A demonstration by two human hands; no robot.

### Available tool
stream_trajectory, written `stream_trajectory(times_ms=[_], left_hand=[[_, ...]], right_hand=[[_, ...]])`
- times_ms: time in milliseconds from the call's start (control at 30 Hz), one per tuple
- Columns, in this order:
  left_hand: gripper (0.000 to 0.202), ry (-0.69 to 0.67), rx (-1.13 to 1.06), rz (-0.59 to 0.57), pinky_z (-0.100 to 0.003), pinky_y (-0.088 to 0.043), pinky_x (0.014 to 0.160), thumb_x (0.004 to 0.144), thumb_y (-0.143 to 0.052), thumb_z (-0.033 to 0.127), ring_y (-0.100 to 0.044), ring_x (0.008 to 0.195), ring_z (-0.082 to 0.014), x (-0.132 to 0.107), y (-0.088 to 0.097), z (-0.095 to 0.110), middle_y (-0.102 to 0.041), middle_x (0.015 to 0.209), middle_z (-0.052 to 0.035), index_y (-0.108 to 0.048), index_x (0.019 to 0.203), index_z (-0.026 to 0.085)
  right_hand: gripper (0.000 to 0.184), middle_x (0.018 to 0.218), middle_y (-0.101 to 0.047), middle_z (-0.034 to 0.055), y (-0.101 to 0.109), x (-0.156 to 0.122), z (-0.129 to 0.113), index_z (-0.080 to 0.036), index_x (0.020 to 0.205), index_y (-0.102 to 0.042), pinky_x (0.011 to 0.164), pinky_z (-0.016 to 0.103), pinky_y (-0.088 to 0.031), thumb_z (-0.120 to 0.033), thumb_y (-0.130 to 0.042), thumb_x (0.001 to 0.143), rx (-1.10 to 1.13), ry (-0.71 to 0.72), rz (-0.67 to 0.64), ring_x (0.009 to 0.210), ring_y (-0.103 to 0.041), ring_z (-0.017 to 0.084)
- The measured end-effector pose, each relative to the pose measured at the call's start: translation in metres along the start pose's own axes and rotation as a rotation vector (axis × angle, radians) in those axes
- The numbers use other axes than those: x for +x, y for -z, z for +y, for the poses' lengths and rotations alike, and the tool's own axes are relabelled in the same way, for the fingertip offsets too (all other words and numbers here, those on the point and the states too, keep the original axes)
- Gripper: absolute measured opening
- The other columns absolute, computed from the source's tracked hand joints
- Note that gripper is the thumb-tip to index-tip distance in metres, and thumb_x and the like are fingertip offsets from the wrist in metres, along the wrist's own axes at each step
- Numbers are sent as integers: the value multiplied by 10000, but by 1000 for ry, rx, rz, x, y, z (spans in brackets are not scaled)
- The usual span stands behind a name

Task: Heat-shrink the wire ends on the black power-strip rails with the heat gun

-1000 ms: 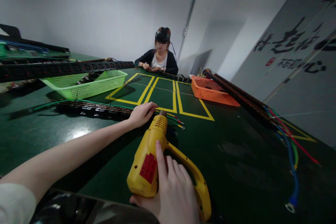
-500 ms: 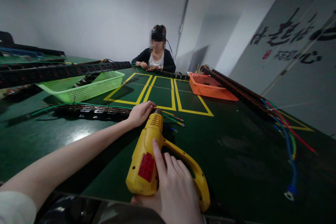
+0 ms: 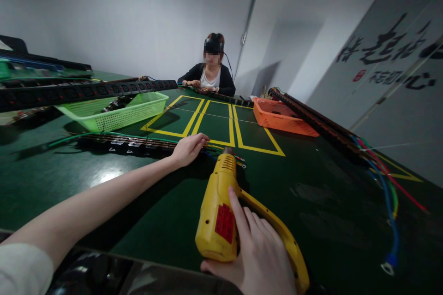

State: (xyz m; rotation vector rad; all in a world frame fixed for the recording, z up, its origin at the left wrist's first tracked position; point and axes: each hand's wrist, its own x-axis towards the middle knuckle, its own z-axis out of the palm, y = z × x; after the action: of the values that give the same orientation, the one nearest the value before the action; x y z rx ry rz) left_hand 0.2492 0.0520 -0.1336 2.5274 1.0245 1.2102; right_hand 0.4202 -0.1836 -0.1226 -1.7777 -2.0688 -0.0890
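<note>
Over the green table [image 3: 155, 221], my right hand [image 3: 265, 249] grips the yellow heat gun [image 3: 218, 193], index finger [image 3: 238, 207] stretched along its body, nozzle [image 3: 228, 150] near the wires [image 3: 215, 149]. My left arm [image 3: 121, 184] reaches forward, left hand [image 3: 188, 151] curled at them; whether it pinches, I cannot tell.

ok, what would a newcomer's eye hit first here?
The yellow heat gun in the right hand, front and center, its nozzle toward ring-terminal wires near the left hand. Then, farther back on the green table, a lime-green plastic basket at left and an orange basket at right.
</note>
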Motion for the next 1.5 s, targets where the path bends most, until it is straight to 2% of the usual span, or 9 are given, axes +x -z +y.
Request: stream_trajectory(times_ms=[267,400,533,633,733,967,1167,1267,1500], left_hand=[[330,-23,1,17,-258,-454,759,965,-269,350,-607,834,-151,0,-1,1,-645,894,-22,-559,998,196],[332,-19,-12,18,-257,-455,758,964,-268,352,-603,817,-148,1,-1,2,-642,872,-20,-558,990,193],[340,-5,2,13,-262,-457,769,961,-262,349,-604,833,-153,0,-1,2,-641,902,-31,-562,985,191],[339,-8,9,11,-266,-457,777,959,-264,349,-602,855,-156,0,-1,2,-639,928,-35,-565,984,192],[346,-4,5,7,-268,-459,778,957,-263,351,-600,850,-156,0,0,1,-641,925,-36,-569,986,194],[336,-20,2,8,-268,-457,784,959,-265,339,-596,848,-156,1,0,1,-633,917,-37,-565,980,191],[335,-26,-23,2,-262,-458,747,956,-269,340,-601,816,-154,1,2,3,-642,863,-30,-570,965,192],[337,-21,-19,0,-263,-459,748,953,-272,340,-602,818,-154,1,3,3,-644,868,-30,-575,962,193],[336,-25,-1,-1,-258,-454,723,958,-271,344,-604,814,-152,1,2,1,-645,878,-22,-575,961,200]], right_hand=[[1348,1016,-622,91,-6,2,-14,-224,1460,-15,746,435,-483,-615,-786,426,-88,-27,52,853,-586,294],[1330,957,-630,114,-11,7,-30,-170,1457,0,701,426,-503,-671,-731,465,-114,57,68,799,-601,291],[1396,844,-612,86,-10,13,-44,-132,1444,80,649,433,-513,-704,-715,449,-122,101,94,709,-595,275],[1419,840,-614,82,-8,14,-47,-130,1434,128,623,426,-515,-710,-716,451,-120,112,79,695,-598,273],[1417,860,-624,92,-8,12,-46,-132,1431,142,633,429,-517,-721,-704,459,-121,116,79,714,-607,281],[1331,906,-630,100,-8,11,-43,-166,1443,77,671,420,-516,-727,-673,499,-106,112,70,770,-615,288],[1248,957,-633,72,-8,5,-25,-231,1457,-42,705,421,-501,-714,-684,503,-67,46,24,808,-608,280],[1207,990,-636,84,-7,-1,-14,-226,1459,-60,709,417,-495,-766,-620,536,-70,38,78,829,-607,282],[1095,989,-616,89,0,-8,-6,-220,1453,-127,722,416,-488,-795,-524,611,-106,-47,74,818,-590,266]])
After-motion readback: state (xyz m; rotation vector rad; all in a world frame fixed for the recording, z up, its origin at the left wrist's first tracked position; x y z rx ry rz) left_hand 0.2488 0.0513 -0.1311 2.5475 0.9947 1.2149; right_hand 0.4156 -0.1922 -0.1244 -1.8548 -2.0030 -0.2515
